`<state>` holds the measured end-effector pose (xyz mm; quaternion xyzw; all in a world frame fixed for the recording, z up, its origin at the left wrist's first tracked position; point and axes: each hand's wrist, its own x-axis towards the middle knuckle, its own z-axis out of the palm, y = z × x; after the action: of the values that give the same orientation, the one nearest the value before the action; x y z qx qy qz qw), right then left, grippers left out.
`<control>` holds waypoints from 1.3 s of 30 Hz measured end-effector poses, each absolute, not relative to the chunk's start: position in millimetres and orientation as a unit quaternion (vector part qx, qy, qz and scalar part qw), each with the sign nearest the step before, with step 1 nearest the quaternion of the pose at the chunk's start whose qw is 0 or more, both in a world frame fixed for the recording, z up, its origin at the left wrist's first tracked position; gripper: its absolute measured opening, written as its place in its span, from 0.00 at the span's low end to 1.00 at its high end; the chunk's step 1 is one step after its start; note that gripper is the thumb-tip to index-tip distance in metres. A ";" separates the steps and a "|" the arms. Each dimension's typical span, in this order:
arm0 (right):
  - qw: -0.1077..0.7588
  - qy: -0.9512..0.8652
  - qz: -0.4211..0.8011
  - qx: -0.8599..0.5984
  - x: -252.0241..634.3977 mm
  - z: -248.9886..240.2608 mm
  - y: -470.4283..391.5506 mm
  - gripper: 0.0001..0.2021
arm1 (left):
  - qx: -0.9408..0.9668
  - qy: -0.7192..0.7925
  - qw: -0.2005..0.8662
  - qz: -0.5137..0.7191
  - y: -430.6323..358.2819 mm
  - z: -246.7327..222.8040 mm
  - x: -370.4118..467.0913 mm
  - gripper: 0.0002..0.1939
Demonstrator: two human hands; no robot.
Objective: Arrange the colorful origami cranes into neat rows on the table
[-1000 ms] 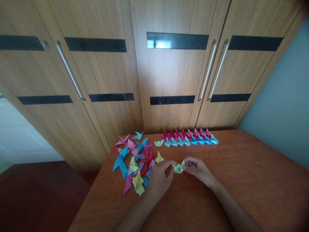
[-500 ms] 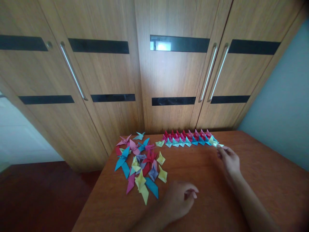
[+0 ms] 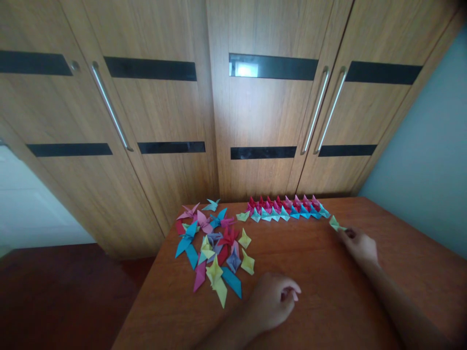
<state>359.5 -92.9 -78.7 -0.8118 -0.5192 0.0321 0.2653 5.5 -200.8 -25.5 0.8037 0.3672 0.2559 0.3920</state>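
My right hand (image 3: 359, 247) pinches a pale yellow-green folded paper crane (image 3: 335, 224) at the right of the table. That crane sits just off the right end of the rows of folded paper cranes (image 3: 275, 214), which run in red, pink, light blue and blue along the back. Loosely curled, my left hand (image 3: 273, 301) rests low over the table, with nothing visible in its fingers. To its left lies a loose cluster of colourful paper cranes, among them a red crane (image 3: 229, 236), a blue crane (image 3: 188, 236) and a yellow crane (image 3: 215, 272).
Beyond the brown wooden table (image 3: 302, 257) stands a wooden wardrobe (image 3: 175, 112) with long metal handles, close to the table's back edge. A pale blue wall (image 3: 430, 165) rises on the right. Dark red floor (image 3: 73, 291) shows at left.
My right hand has moved right and slightly nearer, carrying the yellow-green paper crane away from the end of the front row. My left hand has stayed in place.
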 end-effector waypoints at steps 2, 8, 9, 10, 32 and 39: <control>0.240 -0.517 0.030 -0.821 360.0 -80.8 -92.6 0.20 | 0.804 0.366 0.390 0.259 -200.4 -24.9 5.0 0.13; 0.168 -0.521 0.033 -0.836 355.1 -79.2 -90.5 0.23 | 0.798 0.368 0.396 0.268 -198.8 -28.8 5.2 0.13; 0.157 -0.528 0.034 -0.834 354.4 -78.8 -89.8 0.23 | 0.798 0.366 0.396 0.270 -198.6 -30.0 5.4 0.13; 0.147 -0.534 0.035 -0.832 353.7 -78.4 -89.1 0.23 | 0.798 0.364 0.396 0.272 -198.3 -31.0 5.5 0.14; 0.118 -0.513 0.042 -0.849 335.5 -65.1 -64.3 0.23 | 0.825 0.364 0.360 0.241 -200.4 -26.7 5.2 0.14; 0.104 -0.491 0.057 -0.863 330.3 -63.2 -61.1 0.25 | 0.824 0.358 0.363 0.249 -200.8 -27.2 5.8 0.15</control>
<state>330.3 -61.1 -63.2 -0.8630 -0.4911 0.0567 0.1041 5.8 -200.8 -27.2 0.8237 0.3581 0.2488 0.3626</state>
